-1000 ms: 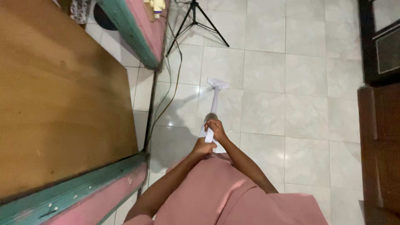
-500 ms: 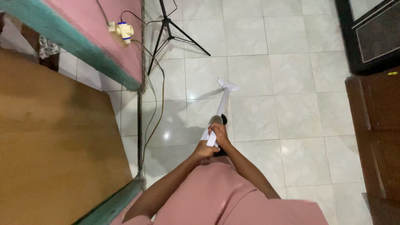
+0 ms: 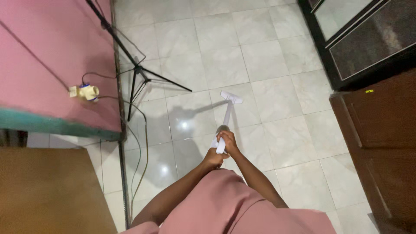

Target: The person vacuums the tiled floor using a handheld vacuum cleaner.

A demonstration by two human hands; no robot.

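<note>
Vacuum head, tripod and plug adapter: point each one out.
vacuum head (image 3: pixel 231 97), head view, middle of the white floor nozzle.
tripod (image 3: pixel 139 71), head view, hub where the black legs meet.
plug adapter (image 3: pixel 88 92), head view, its pale round body.

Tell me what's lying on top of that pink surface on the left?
On the pink surface sits a pale yellow plug adapter with dark cords running from it, and another thin cord crosses the surface. Whatever lies under the adapter is covered.

Glossy tiled floor (image 3: pixel 277 43); smooth white plastic vacuum wand (image 3: pixel 226 116).
</note>
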